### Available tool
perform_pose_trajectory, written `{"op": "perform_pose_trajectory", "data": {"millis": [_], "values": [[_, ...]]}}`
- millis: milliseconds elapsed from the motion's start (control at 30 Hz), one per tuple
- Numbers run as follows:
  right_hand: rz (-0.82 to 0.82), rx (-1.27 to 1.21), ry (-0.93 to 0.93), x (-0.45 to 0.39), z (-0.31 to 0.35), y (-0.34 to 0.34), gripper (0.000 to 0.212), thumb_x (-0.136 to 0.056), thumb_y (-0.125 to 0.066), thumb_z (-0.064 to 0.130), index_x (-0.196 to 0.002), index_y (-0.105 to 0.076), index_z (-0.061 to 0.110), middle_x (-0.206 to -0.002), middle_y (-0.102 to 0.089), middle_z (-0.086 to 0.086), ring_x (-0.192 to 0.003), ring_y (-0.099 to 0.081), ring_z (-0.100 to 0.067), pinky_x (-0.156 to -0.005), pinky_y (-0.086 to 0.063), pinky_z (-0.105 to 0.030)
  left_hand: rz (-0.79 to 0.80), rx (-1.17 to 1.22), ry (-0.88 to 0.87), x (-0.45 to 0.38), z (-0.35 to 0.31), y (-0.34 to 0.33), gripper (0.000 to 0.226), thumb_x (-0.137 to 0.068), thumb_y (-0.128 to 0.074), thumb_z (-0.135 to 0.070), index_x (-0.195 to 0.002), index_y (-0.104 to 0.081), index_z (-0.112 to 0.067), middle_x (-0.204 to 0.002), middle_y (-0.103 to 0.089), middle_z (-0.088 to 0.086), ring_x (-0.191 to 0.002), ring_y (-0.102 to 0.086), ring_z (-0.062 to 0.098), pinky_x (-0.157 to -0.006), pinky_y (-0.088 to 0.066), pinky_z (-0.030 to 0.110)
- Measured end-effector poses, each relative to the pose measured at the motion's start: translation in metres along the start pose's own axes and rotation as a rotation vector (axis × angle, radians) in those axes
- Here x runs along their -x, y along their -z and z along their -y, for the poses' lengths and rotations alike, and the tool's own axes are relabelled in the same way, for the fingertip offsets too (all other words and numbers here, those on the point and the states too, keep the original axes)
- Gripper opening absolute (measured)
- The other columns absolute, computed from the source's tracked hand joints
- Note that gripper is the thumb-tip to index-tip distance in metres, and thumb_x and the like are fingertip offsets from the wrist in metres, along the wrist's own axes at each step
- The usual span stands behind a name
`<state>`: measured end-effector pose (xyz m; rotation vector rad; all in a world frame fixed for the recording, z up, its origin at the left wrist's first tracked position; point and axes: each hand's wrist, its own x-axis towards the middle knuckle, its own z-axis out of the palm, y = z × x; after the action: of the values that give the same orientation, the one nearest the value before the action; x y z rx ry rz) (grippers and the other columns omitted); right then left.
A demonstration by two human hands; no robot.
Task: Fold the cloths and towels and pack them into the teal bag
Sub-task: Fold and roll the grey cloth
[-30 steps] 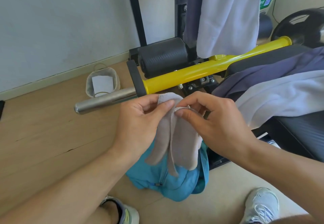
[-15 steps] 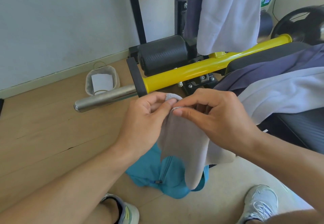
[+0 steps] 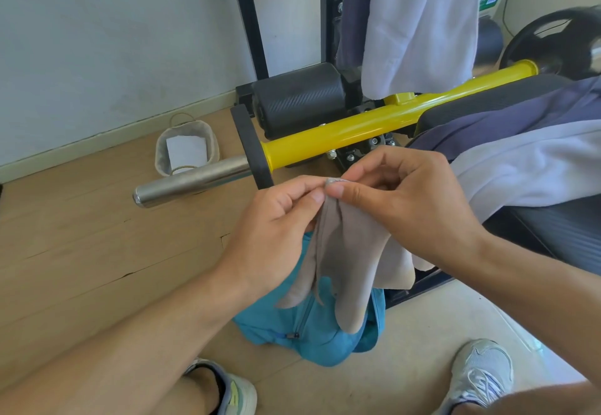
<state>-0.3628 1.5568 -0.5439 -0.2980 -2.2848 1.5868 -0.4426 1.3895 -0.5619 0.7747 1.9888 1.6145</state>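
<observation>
We are holding a small beige cloth (image 3: 344, 252) up at the centre of the view, and it is hanging down in loose folds. Our left hand (image 3: 276, 235) is pinching its top corner between thumb and curled forefinger. Our right hand (image 3: 406, 200) is pinching the same corner from the three o'clock side, its thumb tip touching the left thumb tip, the other fingers curled in above.

Directly beneath the cloth, at six o'clock from it, the teal bag (image 3: 312, 333) is lying crumpled on the floor, its zipper (image 3: 300, 320) running down the front; the cloth's lower tips are dangling in front of it, and whether they are touching it we cannot tell.

At three o'clock, a white towel (image 3: 527, 167) and a dark blue-grey cloth (image 3: 507, 115) are lying draped across a black padded bench (image 3: 572, 229). At twelve to one o'clock, another white towel (image 3: 422, 24) is hanging from the black frame (image 3: 247, 14), a dark cloth (image 3: 351, 11) just beside it on its nine o'clock side.

A yellow bar (image 3: 374, 128) with a steel sleeve end (image 3: 192, 180) is crossing behind our hands. At ten o'clock a small grey fabric basket (image 3: 187, 148) is sitting on the wooden floor (image 3: 81, 235). Our sneakers (image 3: 484, 372) are showing at the bottom edge.
</observation>
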Motion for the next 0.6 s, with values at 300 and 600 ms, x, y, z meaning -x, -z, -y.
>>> {"op": "perform_pose_trajectory", "data": {"millis": [300, 600], "values": [[0.005, -0.084, -0.103, 0.001, 0.001, 0.000, 0.021, -0.075, -0.085, 0.034, -0.080, -0.075, 0.016, -0.072, -0.076, 0.002, -0.065, -0.069, -0.007, -0.061, -0.050, -0.014, -0.004, -0.026, -0.075, 0.005, -0.004, -0.002, 0.023, -0.097, -0.063, -0.009, -0.114, -0.074, -0.021, -0.104, -0.079, -0.010, -0.104, -0.072, 0.005, -0.092, -0.056, 0.023], [0.106, 0.056, -0.115, -0.005, -0.008, 0.004, 0.042, -0.068, -0.077, 0.057, -0.097, -0.075, 0.027, -0.087, -0.074, 0.013, -0.078, -0.064, 0.006, -0.068, -0.048, -0.009, -0.087, 0.025, 0.010, 0.001, -0.004, 0.003, 0.024, -0.085, -0.069, -0.034, -0.101, -0.080, -0.022, -0.097, -0.080, -0.002, -0.096, -0.075, 0.016, -0.093, -0.058, 0.046]]}}
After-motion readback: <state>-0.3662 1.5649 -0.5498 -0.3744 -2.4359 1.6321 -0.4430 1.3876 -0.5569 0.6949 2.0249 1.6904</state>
